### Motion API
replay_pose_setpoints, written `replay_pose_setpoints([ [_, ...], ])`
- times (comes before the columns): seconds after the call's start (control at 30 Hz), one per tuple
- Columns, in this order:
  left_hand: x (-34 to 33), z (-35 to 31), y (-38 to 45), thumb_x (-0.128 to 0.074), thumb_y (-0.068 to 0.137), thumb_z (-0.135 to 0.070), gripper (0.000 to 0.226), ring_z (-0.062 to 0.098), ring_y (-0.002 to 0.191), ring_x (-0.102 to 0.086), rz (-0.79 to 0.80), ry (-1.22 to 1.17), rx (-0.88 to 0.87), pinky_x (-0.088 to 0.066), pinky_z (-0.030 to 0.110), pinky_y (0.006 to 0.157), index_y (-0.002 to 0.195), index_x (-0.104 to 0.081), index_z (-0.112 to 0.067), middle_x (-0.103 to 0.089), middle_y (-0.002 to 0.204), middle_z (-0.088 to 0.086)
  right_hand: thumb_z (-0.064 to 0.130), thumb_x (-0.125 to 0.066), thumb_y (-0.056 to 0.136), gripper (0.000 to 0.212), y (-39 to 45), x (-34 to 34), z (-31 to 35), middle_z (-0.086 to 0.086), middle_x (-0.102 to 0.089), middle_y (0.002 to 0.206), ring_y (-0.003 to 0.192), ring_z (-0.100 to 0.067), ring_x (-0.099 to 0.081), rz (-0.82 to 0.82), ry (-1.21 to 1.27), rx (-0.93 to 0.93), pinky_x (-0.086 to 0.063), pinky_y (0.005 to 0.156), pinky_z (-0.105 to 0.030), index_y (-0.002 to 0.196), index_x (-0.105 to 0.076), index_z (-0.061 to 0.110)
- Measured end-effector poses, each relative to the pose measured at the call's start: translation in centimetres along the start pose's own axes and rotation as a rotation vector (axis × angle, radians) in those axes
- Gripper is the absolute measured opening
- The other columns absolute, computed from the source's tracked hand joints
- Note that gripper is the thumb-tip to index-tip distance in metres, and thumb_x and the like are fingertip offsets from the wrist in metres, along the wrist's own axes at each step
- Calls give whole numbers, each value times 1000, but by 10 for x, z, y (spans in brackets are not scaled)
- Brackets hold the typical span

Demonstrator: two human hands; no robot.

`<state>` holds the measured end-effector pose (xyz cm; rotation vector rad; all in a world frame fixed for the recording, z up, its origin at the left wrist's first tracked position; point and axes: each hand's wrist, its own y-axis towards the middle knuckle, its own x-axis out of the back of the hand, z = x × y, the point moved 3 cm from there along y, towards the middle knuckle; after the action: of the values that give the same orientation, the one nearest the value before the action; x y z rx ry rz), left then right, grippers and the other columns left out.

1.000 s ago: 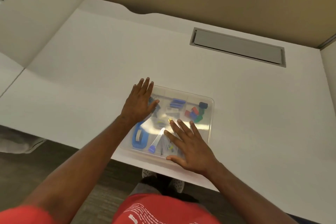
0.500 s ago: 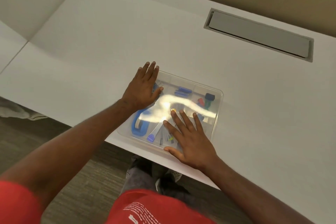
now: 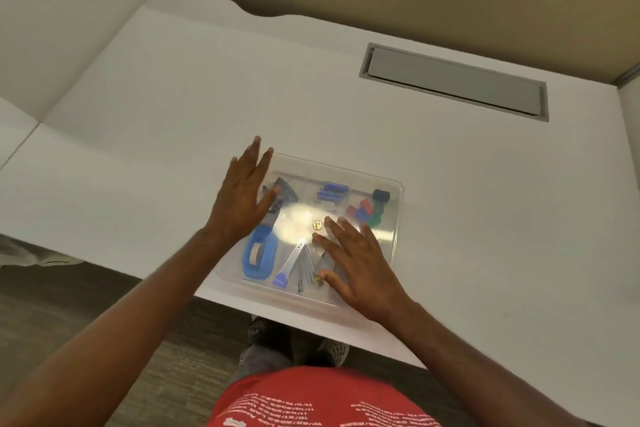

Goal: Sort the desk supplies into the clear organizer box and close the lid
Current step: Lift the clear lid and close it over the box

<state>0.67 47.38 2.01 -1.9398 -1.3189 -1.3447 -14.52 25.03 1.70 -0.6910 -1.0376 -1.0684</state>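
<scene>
**Both hands flat on closed organizer box**

A person's two hands lay on the clear lid (image 3: 391, 204) of a clear organizer box (image 3: 398, 253) that sat at the near edge of a white desk (image 3: 173, 114). The left hand (image 3: 242, 199) rested on the box's left end, fingers straight and close together, their tips reaching past the far-left corner; whether they pressed or only hovered could not be told. The right hand (image 3: 360, 265) lay over the near-right part of the lid, fingers straight and spread, gripping nothing.

Under the lid, a blue tape dispenser (image 3: 259, 255) sat just below the left palm. A letter opener with a blue handle (image 3: 289, 265) lay between the two hands. A gold pin (image 3: 317, 225) showed just beyond the right index fingertip. Blue clips (image 3: 331, 191) lay beyond it, and red, blue and green magnets (image 3: 362, 213) sat past the right fingertips, near a dark binder clip (image 3: 381, 195). A grey cable hatch (image 3: 453, 81) sat well beyond both hands.
</scene>
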Motion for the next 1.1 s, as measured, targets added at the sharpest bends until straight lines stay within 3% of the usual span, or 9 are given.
replay_pose_setpoints([
  [0.1,7,4,-35,-32,99,-54,72,16,153,-4,24,-68,96,-14,49,123,158,-10,-19,0,166,1,43,-51,100,47,21,22,-28,-5,-47,150,141,-24,-40,-287,20,-103,-30,117,-48,141,-53,19],
  [0.2,5,7,-64,-30,97,-59,74,15,153,-5,97,-89,169,-23,52,120,158,-6,-24,3,166,-4,31,-59,97,34,55,41,-71,-7,-62,133,123,-29,-55,-360,23,-382,-41,103,-42,127,-65,17],
  [0.3,1,8,-76,-30,96,-59,76,14,153,-5,152,-80,180,-27,51,119,158,-3,-23,4,166,-4,35,-50,100,28,88,54,-96,-7,-68,106,98,-31,-60,-328,-124,-493,-41,83,-41,108,-71,18],
  [0.4,-1,8,-77,-31,96,-60,80,13,152,-7,156,-78,165,-27,46,120,158,1,-20,3,166,-3,41,-40,103,43,111,54,-110,-8,-67,82,79,-31,-61,-176,-231,-520,-38,69,-36,84,-68,14],
  [0.5,-3,8,-77,-31,96,-61,81,9,151,-9,142,-105,167,-28,35,119,157,6,-24,3,166,-7,50,-30,104,58,114,44,-120,-1,-56,61,56,-18,-51,-76,-72,-613,-29,53,-28,64,-54,15],
  [0.6,-4,10,-77,-33,96,-61,81,4,150,-10,126,-146,178,-32,30,114,157,6,-24,3,166,-10,53,-27,104,62,113,39,-122,4,-51,56,50,-8,-43,-57,-21,-686,-29,54,-29,60,-53,17],
  [0.77,-7,11,-77,-36,97,-56,81,6,151,-11,121,-156,165,-36,33,114,157,4,-20,1,166,-7,49,-27,104,62,114,33,-125,5,-48,52,48,-8,-41,-31,-58,-707,-29,55,-30,51,-43,20],
  [1.1,-10,16,-74,-34,97,-58,81,7,151,-8,149,-194,172,-36,40,114,157,5,-20,3,166,-5,36,-32,104,50,117,21,-137,5,-50,56,50,-7,-41,-41,-91,-697,-24,49,-23,60,-50,17],
])
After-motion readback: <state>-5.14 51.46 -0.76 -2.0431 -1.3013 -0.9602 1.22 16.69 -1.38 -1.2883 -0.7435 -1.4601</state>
